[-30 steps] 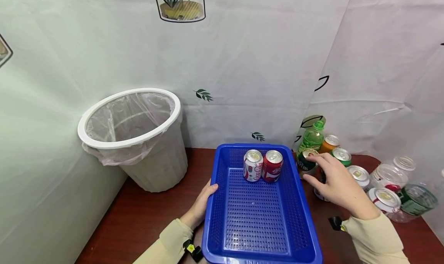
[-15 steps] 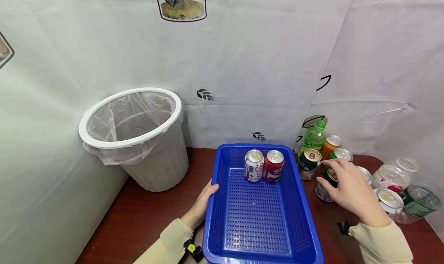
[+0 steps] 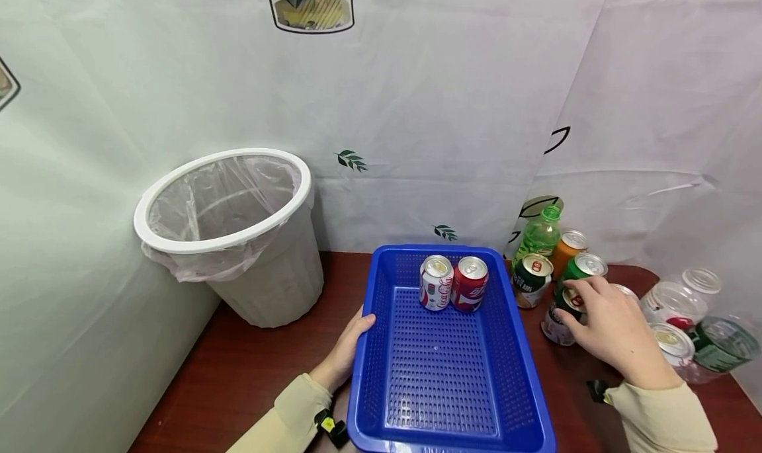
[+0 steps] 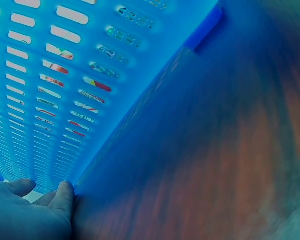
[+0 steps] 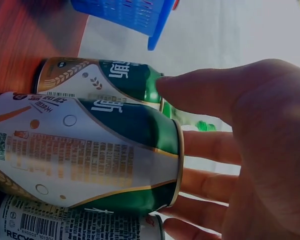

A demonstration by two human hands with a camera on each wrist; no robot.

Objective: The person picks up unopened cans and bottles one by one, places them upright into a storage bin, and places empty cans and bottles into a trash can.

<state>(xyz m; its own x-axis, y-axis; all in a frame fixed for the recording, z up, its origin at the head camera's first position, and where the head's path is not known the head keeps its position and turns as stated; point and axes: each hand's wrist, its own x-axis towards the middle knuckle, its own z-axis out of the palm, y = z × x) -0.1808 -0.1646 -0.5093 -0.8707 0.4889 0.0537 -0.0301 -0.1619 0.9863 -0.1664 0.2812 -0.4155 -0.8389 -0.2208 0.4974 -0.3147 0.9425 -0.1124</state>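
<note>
My left hand (image 3: 344, 348) grips the left rim of a blue perforated plastic basket (image 3: 440, 373), thumb over the edge. A white Coca-Cola can (image 3: 435, 284) and a red drink can (image 3: 468, 286) stand upright at the basket's far end. Right of the basket, my right hand (image 3: 622, 330) reaches over a green and white drink can (image 5: 90, 150). Its thumb and spread fingers lie around the can's top end, without a closed grip showing. A similar green can (image 3: 532, 282) stands just beyond it.
Behind the right hand stand a green plastic bottle (image 3: 538, 235), an orange can (image 3: 573, 245) and a green-sided can (image 3: 588, 266). Further right are a white can (image 3: 673, 340) and clear plastic containers (image 3: 720, 344). A lined bin (image 3: 268, 268) stands at the left.
My right hand has moved right and toward me, away from the far green can to the nearer one. My left hand stays on the basket rim.
</note>
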